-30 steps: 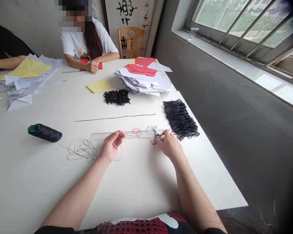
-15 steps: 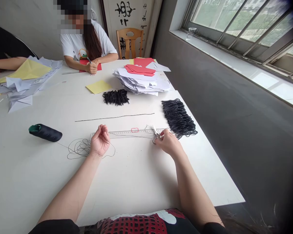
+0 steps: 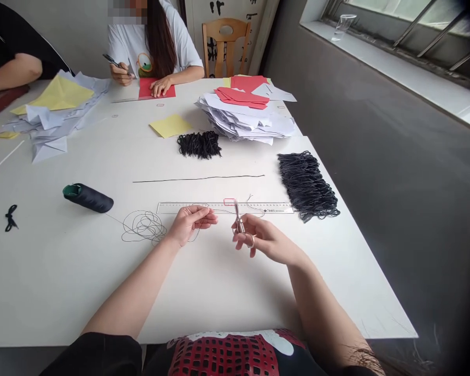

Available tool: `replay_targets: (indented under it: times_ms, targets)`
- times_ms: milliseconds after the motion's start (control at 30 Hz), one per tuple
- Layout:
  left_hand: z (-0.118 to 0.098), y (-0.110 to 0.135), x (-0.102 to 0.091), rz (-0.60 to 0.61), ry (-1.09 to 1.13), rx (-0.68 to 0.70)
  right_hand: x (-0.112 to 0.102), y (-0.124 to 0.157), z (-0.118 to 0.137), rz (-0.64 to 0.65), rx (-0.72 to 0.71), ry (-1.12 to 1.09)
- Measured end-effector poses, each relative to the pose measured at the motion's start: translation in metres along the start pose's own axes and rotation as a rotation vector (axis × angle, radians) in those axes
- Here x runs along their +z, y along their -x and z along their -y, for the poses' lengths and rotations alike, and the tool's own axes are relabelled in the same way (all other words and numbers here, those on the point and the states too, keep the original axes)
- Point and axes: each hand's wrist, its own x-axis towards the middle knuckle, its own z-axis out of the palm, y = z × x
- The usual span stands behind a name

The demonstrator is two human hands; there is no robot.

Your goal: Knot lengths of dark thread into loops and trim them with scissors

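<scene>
Black thread (image 3: 144, 227) in a loose tangle on the bench (image 3: 43, 282), running from a dark spool (image 3: 88, 198) on its side toward the left hand (image 3: 191, 222). Left hand palm up, just over the near edge of a ruler (image 3: 225, 208), fingers (image 3: 201, 214) curled and close together; any thread between them too fine to tell. Right hand (image 3: 268, 241) raised off the bench, small scissors (image 3: 239, 223) upright and clamped between fingers (image 3: 242, 239) and thumb, blades together, tips overlapping the ruler. Small red loop (image 3: 229, 201) on the ruler, just beside those tips. Beyond, a long black cord (image 3: 199, 178) lying straight, a small black bundle (image 3: 199, 144) and, to the right, a larger mass of black loops (image 3: 307, 185). Farther off, a paper stack (image 3: 245, 117) under red sheets (image 3: 241, 96), and a yellow sheet (image 3: 170, 126). Across the bench, a co-worker's hand (image 3: 160, 86) on red paper (image 3: 156, 91), the other hand (image 3: 121, 75) holding a pen (image 3: 112, 61).
</scene>
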Motion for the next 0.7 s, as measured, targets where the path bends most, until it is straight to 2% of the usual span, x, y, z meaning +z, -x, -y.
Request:
replay_targets:
  times_ms: [67, 167, 467, 700]
  targets:
    - [-0.001, 0.000, -0.001, 0.004, 0.002, -0.018, 0.009, -0.006, -0.004, 0.053, -0.003, 0.088]
    - [-0.002, -0.001, -0.001, 0.022, -0.007, -0.027, 0.014, -0.012, -0.010, 0.066, -0.023, 0.222]
    - [0.001, 0.001, 0.002, 0.066, -0.142, 0.002, 0.017, -0.018, -0.015, 0.166, 0.021, 0.259]
    - [0.003, 0.001, 0.004, 0.055, -0.168, 0.023, 0.023, -0.019, -0.015, 0.103, 0.021, 0.438]
